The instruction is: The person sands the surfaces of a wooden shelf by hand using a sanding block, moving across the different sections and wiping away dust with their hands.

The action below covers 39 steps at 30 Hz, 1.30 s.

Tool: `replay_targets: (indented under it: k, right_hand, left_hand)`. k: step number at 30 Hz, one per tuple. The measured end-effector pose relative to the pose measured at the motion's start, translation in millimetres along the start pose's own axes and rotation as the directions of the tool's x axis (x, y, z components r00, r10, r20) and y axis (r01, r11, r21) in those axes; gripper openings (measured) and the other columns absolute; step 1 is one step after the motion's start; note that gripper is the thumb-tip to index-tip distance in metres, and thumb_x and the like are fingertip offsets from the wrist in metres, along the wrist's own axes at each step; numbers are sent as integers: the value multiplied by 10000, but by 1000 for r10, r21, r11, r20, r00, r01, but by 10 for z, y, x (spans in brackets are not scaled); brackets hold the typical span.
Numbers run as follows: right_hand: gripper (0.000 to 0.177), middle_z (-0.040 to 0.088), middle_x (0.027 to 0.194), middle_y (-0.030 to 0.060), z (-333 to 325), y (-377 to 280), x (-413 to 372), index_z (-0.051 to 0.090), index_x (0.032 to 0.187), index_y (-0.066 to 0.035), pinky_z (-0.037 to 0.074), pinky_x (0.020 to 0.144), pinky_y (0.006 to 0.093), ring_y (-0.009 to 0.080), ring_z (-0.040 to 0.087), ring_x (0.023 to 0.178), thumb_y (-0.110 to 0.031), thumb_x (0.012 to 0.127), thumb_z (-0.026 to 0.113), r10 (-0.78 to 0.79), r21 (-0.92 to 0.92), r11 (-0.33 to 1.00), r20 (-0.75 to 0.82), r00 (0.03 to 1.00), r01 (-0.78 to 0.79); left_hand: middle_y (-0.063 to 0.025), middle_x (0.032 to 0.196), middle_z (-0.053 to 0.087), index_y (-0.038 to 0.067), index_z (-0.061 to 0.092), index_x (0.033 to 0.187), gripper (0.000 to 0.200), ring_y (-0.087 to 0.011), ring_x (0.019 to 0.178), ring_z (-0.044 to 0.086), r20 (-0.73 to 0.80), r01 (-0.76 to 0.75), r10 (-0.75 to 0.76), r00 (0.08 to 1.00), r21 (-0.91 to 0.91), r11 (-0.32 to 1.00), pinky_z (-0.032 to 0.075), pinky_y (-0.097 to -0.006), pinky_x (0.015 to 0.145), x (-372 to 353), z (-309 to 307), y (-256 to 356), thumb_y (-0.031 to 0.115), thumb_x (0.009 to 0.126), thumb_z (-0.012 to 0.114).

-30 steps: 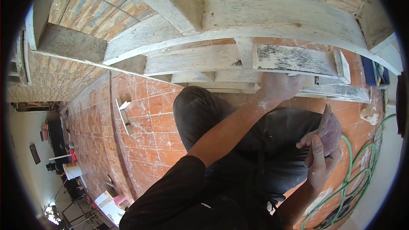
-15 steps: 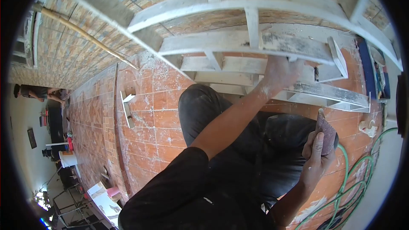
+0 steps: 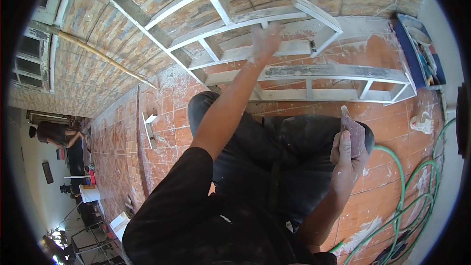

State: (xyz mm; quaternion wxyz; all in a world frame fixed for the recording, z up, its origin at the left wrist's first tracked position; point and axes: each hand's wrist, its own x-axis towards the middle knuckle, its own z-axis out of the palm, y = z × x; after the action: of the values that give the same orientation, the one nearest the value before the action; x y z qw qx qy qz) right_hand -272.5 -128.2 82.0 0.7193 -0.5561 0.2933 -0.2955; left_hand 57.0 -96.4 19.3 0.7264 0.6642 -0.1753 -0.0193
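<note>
A white wooden frame (image 3: 211, 51) with several crosspieces leans towards the stone-look wall. My left hand (image 3: 266, 41) reaches out to one of its long rails, with the fingers bent around it; the fingertips are partly hidden. Dust whitens that hand and wrist. Over my right knee, my right hand (image 3: 347, 154) is closed on a folded piece of reddish-brown sandpaper (image 3: 353, 140), thumb pressed on top. Between my legs and the leaning part lies a lower white frame section (image 3: 338, 73) with dark, worn patches along its top.
A green hose (image 3: 400, 201) coils on the tiled floor at right. Near the far right corner is a blue tray (image 3: 412, 54) holding items. A small wood piece (image 3: 148, 130) lies left, below a bamboo pole (image 3: 105, 58). Another person (image 3: 51, 135) is at far left.
The white frame has swung away from me towards the wall, my left hand moving with it. My view has shifted too. The sandpaper stays in my right hand over the knee.
</note>
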Motion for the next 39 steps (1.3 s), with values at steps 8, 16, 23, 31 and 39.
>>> replay_targets:
  k: [8,16,23,31,39]
  right_hand:
    - [303,480,704,-61,-278,-33,-27,602,1189,7,230,460,152,-10,348,540,-181,955,569,0,86,996,-78,997,7]
    - [181,478,650,-58,-221,-95,-11,610,851,-34,242,452,166,0,355,513,-181,952,577,33,87,996,-58,998,-28]
    - [196,478,639,-58,-69,-78,32,599,818,-40,255,455,171,-1,367,514,-188,947,587,41,56,998,-31,999,-39]
    - [210,480,644,-61,-61,4,79,613,854,-33,261,456,174,1,371,525,-224,941,600,88,-32,996,74,993,-86]
    - [235,457,619,-46,82,-16,120,582,794,-49,212,420,175,7,334,461,-227,947,581,107,-101,990,125,986,-94]
  left_hand:
    - [-26,585,409,56,434,771,71,-110,441,350,76,3,1,997,-53,999,315,-288,386,-71,62,321,77,805,493]
    - [-20,578,385,65,418,786,82,-115,443,347,20,96,-94,995,-115,989,314,-292,398,-91,59,324,87,820,489]
    - [-17,585,390,72,418,785,101,-115,438,352,172,-309,285,943,133,942,304,-293,398,106,-109,-115,96,829,506]
    - [-149,880,613,-8,617,940,187,-255,808,649,56,35,-30,998,-92,995,558,-338,710,-65,5,127,70,771,638]
    - [18,673,424,94,443,843,136,-101,524,411,87,-83,74,993,109,991,337,-295,447,-316,-121,-7,93,829,578]
